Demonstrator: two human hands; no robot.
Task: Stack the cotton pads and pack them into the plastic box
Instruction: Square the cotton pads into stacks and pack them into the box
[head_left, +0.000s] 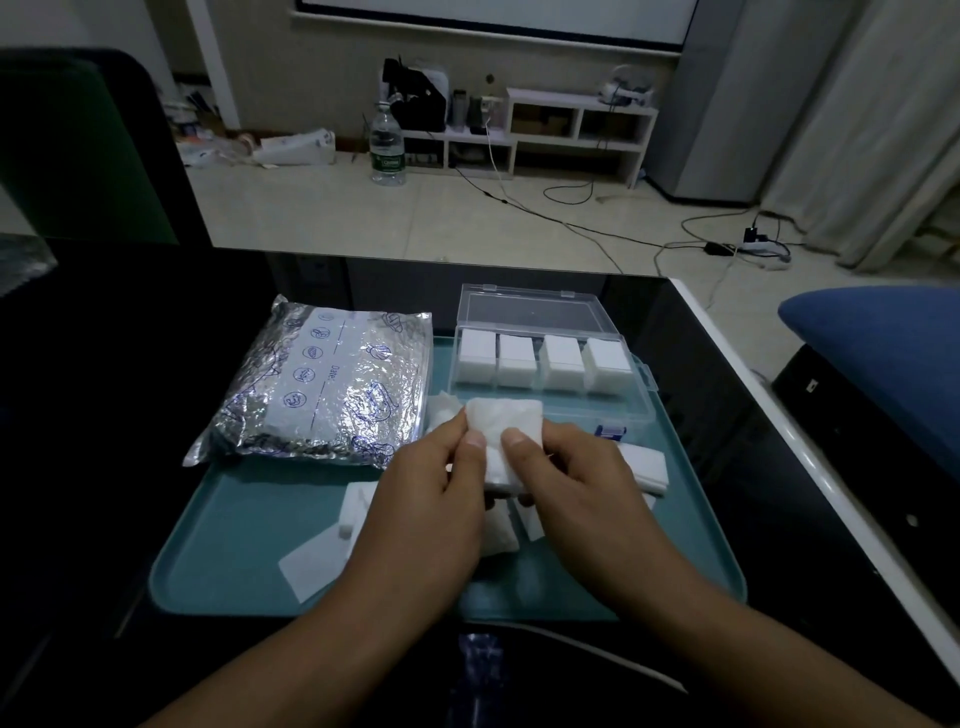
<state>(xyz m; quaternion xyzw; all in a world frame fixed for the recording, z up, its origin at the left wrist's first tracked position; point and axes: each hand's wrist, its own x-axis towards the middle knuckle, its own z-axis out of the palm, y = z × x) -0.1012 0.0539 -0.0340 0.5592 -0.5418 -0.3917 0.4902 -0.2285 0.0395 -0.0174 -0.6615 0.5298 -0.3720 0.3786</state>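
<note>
Evidently light, soft and floppy, the pads at frame centre are pinched by both hands, left and right, best gripped at opposite edges, just below the box.

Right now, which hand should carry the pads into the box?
Right hand: it grips the cotton pads with the left hand, but lies nearer the open plastic box, far right.

**Readable text: one word on the foil bag**

The crinkled silver foil zip bag, left of centre in the frame, bears "Date:" on its white panel beside round blue icons. The clear plastic water bottle's green label is illegible.
</note>
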